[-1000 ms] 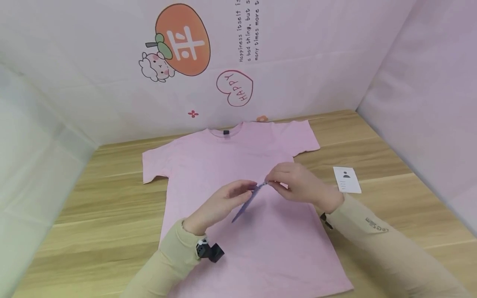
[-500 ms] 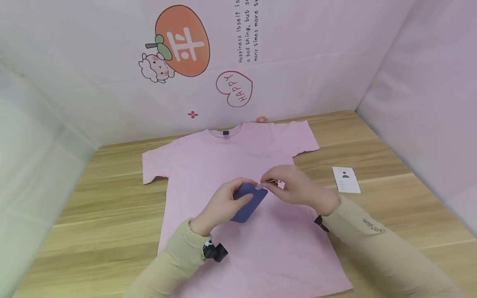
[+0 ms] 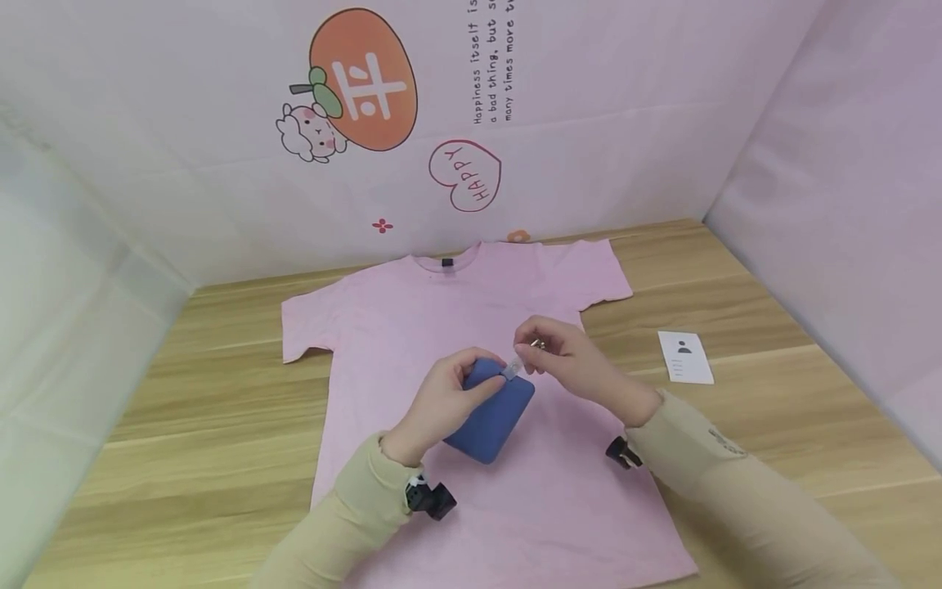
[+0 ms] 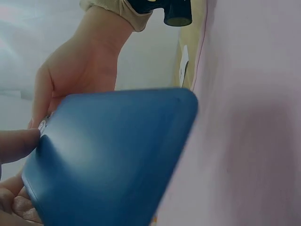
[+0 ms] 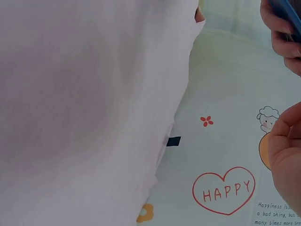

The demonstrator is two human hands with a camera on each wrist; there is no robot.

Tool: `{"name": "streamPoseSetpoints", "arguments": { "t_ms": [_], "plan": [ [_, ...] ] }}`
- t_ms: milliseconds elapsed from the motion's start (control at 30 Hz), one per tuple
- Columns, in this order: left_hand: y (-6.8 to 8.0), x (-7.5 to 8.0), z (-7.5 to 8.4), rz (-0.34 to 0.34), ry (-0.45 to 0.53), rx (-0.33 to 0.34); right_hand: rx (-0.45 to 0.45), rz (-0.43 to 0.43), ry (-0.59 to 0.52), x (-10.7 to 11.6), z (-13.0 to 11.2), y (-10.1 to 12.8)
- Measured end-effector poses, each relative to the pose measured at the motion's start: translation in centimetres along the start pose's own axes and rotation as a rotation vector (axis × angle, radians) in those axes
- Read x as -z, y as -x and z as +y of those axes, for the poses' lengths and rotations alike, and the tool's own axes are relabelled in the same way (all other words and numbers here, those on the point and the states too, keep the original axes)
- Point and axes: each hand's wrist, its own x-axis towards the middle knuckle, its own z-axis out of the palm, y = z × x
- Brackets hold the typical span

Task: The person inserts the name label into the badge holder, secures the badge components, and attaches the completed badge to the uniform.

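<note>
A pink T-shirt lies flat on the wooden table, neck toward the wall. Above its middle my left hand grips a blue card holder by its top end; the holder fills the left wrist view. My right hand pinches a small clear clip at the holder's top edge, with a small metal ring at the fingertips. In the right wrist view the shirt fills the left and only the edge of my right hand shows.
A white card with a dark figure printed on it lies on the table right of the shirt. Pale walls with stickers close in the table at the back and both sides.
The blue holder has turned from edge-on to face-up and dropped slightly toward the shirt. My right hand has shifted a little up and left while keeping its pinch at the clip.
</note>
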Motion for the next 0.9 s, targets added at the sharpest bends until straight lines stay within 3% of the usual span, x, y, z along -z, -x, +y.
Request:
{"name": "streamPoseSetpoints", "arguments": {
  "t_ms": [467,700,900],
  "plan": [
    [-0.1,-0.6,-0.3,0.049,0.041,-0.091,-0.192,-0.041,-0.192,-0.3,0.5,-0.5],
    [-0.2,-0.9,-0.4,0.02,0.027,-0.096,-0.241,-0.07,-0.35,-0.4,1.1,-0.5],
    [-0.5,-1.1,-0.5,-0.037,0.011,-0.115,-0.275,-0.097,-0.415,-0.7,1.2,-0.6]
  ]
}}
